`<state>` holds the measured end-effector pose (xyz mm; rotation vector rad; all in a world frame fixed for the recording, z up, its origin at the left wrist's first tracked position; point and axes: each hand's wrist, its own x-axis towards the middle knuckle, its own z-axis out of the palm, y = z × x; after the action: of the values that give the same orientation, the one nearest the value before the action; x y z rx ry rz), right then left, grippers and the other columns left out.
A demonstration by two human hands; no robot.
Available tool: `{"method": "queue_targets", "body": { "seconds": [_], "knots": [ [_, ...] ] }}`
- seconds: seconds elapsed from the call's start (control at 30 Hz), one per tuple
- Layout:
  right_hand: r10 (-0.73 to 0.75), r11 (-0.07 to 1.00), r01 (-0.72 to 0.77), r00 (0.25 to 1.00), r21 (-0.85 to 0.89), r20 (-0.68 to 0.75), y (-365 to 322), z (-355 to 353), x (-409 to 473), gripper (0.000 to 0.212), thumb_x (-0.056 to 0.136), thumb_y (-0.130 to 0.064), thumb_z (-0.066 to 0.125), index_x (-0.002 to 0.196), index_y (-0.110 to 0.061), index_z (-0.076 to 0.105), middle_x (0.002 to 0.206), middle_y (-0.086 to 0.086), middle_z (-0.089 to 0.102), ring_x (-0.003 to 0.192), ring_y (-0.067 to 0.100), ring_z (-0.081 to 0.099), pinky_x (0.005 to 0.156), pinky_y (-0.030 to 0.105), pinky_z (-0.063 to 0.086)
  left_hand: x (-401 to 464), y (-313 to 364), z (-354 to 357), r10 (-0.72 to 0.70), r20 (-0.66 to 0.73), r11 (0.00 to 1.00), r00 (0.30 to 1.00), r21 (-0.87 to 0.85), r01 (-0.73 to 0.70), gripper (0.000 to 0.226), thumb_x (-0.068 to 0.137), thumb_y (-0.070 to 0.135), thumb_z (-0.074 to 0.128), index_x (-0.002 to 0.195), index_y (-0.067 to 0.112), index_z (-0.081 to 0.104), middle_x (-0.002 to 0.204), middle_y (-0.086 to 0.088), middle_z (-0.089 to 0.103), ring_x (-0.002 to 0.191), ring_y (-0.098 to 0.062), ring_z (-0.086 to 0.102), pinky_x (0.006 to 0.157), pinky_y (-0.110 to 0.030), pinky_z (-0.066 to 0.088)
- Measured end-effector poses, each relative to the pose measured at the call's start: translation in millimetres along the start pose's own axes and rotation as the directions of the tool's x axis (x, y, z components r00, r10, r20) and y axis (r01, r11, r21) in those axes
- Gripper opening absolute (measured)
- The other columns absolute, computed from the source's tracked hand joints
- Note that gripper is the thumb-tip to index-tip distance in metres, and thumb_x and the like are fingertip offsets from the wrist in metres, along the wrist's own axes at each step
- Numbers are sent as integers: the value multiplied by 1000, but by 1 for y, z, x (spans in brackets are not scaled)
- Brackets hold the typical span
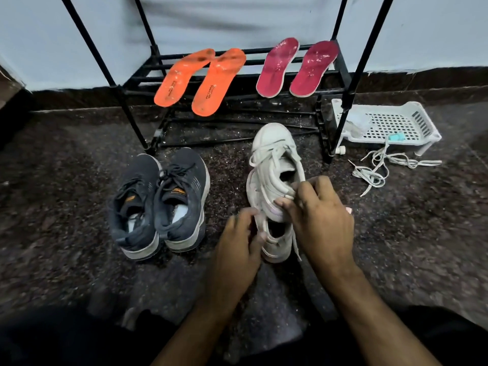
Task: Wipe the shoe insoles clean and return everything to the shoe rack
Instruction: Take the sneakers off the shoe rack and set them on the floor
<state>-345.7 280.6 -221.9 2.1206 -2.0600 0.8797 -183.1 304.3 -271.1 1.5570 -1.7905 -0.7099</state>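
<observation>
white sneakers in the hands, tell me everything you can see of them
The pair of white lace-up sneakers looks like scuffed, greyish leather or synthetic, laces threaded and loose. One shoe lies partly on top of the other on the dark speckled floor, toes towards the black metal shoe rack. The right hand grips the upper shoe's collar; the left hand grips the lower shoe's side.

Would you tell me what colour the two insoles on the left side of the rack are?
Bright orange, with dark smudges near the toes; the orange insoles show in the head view.

Beyond hands: 2 orange insoles [198,80], 2 red insoles [295,68], 1 rack [237,120], 1 basket [390,122]. Left: 2 dark shoes [158,204]. In grip: 2 white shoes [274,175].
</observation>
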Motion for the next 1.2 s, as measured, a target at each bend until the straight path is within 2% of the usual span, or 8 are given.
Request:
{"method": "queue_targets", "body": {
  "seconds": [0.1, 0.3, 0.4, 0.5, 0.6, 0.8, 1.0, 1.2],
  "knots": [
    [-106, 988, 109, 994, 107, -30, -15, 3, -8, 32, 90, -51, 61, 105, -23, 60, 101, -1, 55, 79, 20, 63, 49, 32, 51, 14, -10, -10, -189, -226, 941, 956, -319, 111, 27, 97, 52, 48, 118, 35, 54, 108, 9, 66, 99, -14, 66, 81, -51, 57],
    [-270, 960, 269, 963, 82, 3, -39, 25, -29, 35, 92, -55, 53, 98, -23, 63, 92, -1, 56, 71, 19, 60, 46, 34, 47, 20, -11, -36, -393, -217, 782, 894, -590, 201, 57, 81, 74, 56, 103, 22, 66, 92, -2, 73, 88, -26, 70, 80, -51, 57],
    [-309, 950, 305, 949, 70, 60, -37, 38, -32, 42, 93, -59, 46, 91, -21, 63, 85, 0, 53, 64, 22, 57, 48, 36, 44, 16, -12, -34, -416, -124, 817, 901, -487, 310, 48, 80, 63, 66, 93, 17, 69, 71, 7, 70, 67, -9, 65, 66, -32, 52],
    [-383, 923, 385, 914, 10, 132, -35, 50, -39, 37, 80, -58, 65, 81, -21, 63, 76, -1, 51, 58, 21, 56, 47, 32, 41, 13, -18, -27, -456, -94, 844, 885, -360, 397, 23, 88, 30, 69, 77, 12, 62, 55, 10, 58, 56, -3, 55, 54, -20, 39],
    [-387, 905, 419, 881, -71, 273, -37, 59, -43, 39, 53, -55, 84, 67, -24, 66, 67, -4, 52, 50, 16, 56, 45, 27, 40, 10, -29, -20, -460, -113, 887, 881, -106, 449, 19, 87, 30, 61, 85, 12, 63, 71, 1, 63, 74, -20, 60, 62, -27, 34],
    [-329, 943, 322, 862, 85, 386, -27, 55, -37, 43, 87, -60, 47, 103, -28, 69, 91, -2, 62, 86, 21, 65, 76, 36, 51, 9, -32, -18, -404, -100, 908, 910, 76, 411, 38, 94, 23, 58, 128, 7, 62, 116, -20, 69, 111, -36, 62, 91, -35, 45],
    [2, 993, -44, 931, 106, 365, -6, 26, -38, 67, 76, -66, 68, 129, -26, 60, 125, 6, 49, 112, 27, 50, 99, 41, 47, -9, -13, -15, -59, -62, 927, 996, 366, 78, 59, 90, 38, 63, 143, 19, 47, 147, -13, 36, 134, -32, 40, 108, -44, 42],
    [65, 984, -146, 832, 104, 551, 1, 39, -45, 58, 78, -37, 79, 131, -28, 56, 132, 11, 39, 111, 32, 60, 98, 36, 50, -12, -19, -5, -112, 119, 877, 987, 479, 42, 73, 87, 21, 71, 148, 36, 32, 163, -5, -1, 151, -30, 18, 113, -41, 38]
  ]
}}
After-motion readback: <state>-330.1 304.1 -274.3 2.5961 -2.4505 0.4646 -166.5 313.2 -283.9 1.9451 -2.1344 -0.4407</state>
